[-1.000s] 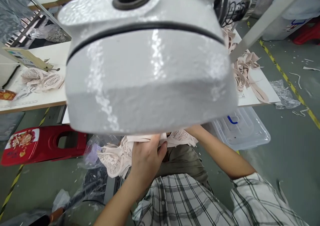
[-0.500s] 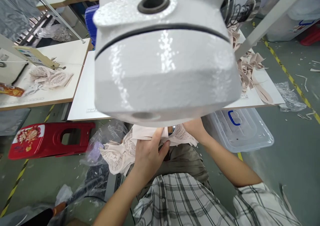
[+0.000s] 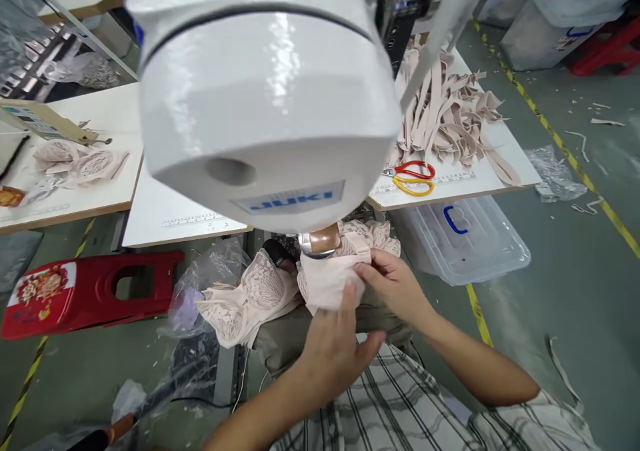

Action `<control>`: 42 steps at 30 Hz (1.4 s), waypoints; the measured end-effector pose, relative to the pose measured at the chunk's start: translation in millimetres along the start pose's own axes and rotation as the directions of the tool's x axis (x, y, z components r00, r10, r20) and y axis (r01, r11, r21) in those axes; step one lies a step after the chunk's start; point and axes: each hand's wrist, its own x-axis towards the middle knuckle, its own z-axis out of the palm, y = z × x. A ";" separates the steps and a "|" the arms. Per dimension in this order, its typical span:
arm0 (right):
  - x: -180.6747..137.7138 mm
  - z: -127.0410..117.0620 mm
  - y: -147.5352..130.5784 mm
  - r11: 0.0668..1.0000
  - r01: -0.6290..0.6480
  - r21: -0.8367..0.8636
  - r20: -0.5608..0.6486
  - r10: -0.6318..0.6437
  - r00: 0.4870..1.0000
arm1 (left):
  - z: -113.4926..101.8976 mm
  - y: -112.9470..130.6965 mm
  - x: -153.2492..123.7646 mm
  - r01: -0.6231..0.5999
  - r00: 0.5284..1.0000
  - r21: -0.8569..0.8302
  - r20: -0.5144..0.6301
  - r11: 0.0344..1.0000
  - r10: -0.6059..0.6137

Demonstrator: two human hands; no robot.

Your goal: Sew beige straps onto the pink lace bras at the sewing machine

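Note:
In front of me hangs the white head of a sewing machine [image 3: 270, 104] with blue JUKI lettering, hiding much of the work behind it. A pale pink lace bra piece [image 3: 330, 281] lies at the machine's shiny rounded end [image 3: 320, 241], its plain fabric panel facing me. My right hand [image 3: 397, 288] pinches the panel's right edge between thumb and fingers. Laid against the lower part of the panel are the fingertips of my left hand [image 3: 335, 348], its fingers stretched and thumb apart. More lace bra cups [image 3: 260, 288] rest to the left over my lap.
Scissors [image 3: 413, 178] with red and yellow handles lie on the right tabletop, near a heap of beige fabric strips [image 3: 445, 111]. A clear lidded bin [image 3: 480, 244] stands below. On the left are a red stool [image 3: 95, 288] and a side table [image 3: 107, 191] bearing lace cups.
My view has swung right, exposing the scissors and strips. Both hands have come out toward me from beneath the machine head; the left has loosened and its fingers are extended. More of the panel shows.

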 end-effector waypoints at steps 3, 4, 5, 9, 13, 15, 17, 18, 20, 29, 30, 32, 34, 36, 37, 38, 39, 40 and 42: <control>-3.8 -6.9 -0.6 0.982 -0.127 0.143 0.121 0.110 0.987 | -26.0 -8.9 4.6 0.000 0.999 -0.248 0.043 0.969 0.011; -2.6 -8.9 -1.1 0.975 -0.163 0.149 0.232 0.126 0.964 | -35.1 -12.5 8.9 -0.032 0.999 -0.271 0.011 0.962 0.036; -0.6 -10.3 -1.6 0.975 -0.181 0.127 0.363 0.124 0.923 | -42.9 -15.8 13.9 -0.084 0.996 -0.259 -0.020 0.962 0.082; 9.2 -7.7 -1.7 0.978 0.170 -0.122 0.698 -0.037 0.715 | -50.9 -30.8 29.2 -0.153 0.975 -0.101 0.143 0.983 0.167; 13.3 3.5 10.4 0.460 0.635 -0.620 0.594 -0.252 0.763 | -31.0 -56.4 31.3 0.398 0.830 -0.164 0.485 0.903 -0.278; 14.9 7.9 20.0 0.213 0.668 -0.713 0.559 -0.402 0.725 | -20.1 -66.9 30.5 0.719 0.640 -0.388 0.694 0.576 -0.330; 16.7 9.5 28.2 0.133 0.689 -0.713 0.543 -0.516 0.662 | -11.3 -71.9 29.2 0.850 0.526 -0.514 0.812 0.116 -0.255; 17.3 9.4 31.0 0.153 0.692 -0.706 0.520 -0.550 0.653 | -7.9 -72.3 28.3 0.840 0.511 -0.539 0.825 -0.062 -0.242; 17.4 8.1 33.8 0.274 0.660 -0.699 0.427 -0.580 0.694 | -4.1 -70.2 26.0 0.764 0.534 -0.603 0.790 -0.227 -0.302; 13.6 17.3 36.8 0.447 0.568 -0.691 0.285 -0.553 0.783 | -6.0 -62.1 18.2 0.669 0.719 -0.673 0.479 0.315 -0.504; 14.4 18.1 37.1 0.416 0.587 -0.695 0.298 -0.576 0.761 | -5.4 -62.3 17.6 0.667 0.726 -0.658 0.466 0.350 -0.506; 16.6 17.5 37.1 0.354 0.619 -0.701 0.321 -0.619 0.717 | -4.6 -62.7 17.0 0.658 0.742 -0.628 0.448 0.415 -0.499; 19.3 14.9 36.5 0.308 0.639 -0.705 0.337 -0.647 0.683 | -5.0 -62.7 17.2 0.646 0.758 -0.604 0.432 0.466 -0.489; 21.9 12.4 36.2 0.296 0.649 -0.701 0.338 -0.663 0.668 | -6.1 -62.4 18.1 0.640 0.764 -0.594 0.422 0.488 -0.488; 22.7 12.1 36.6 0.311 0.650 -0.693 0.328 -0.666 0.670 | -6.5 -62.1 18.8 0.641 0.763 -0.592 0.423 0.488 -0.489; 22.9 12.6 37.6 0.342 0.648 -0.681 0.309 -0.667 0.678 | -6.7 -61.7 19.5 0.645 0.759 -0.595 0.429 0.479 -0.490; 22.2 14.2 39.3 0.381 0.641 -0.666 0.282 -0.668 0.689 | -6.4 -61.2 20.1 0.652 0.752 -0.604 0.439 0.458 -0.491; 20.5 16.7 41.8 0.418 0.632 -0.652 0.248 -0.670 0.700 | -5.7 -60.9 20.8 0.661 0.743 -0.617 0.454 0.427 -0.493; 15.0 23.1 48.8 0.456 0.616 -0.642 0.187 -0.686 0.703 | -3.1 -61.0 21.8 0.679 0.720 -0.639 0.481 0.362 -0.500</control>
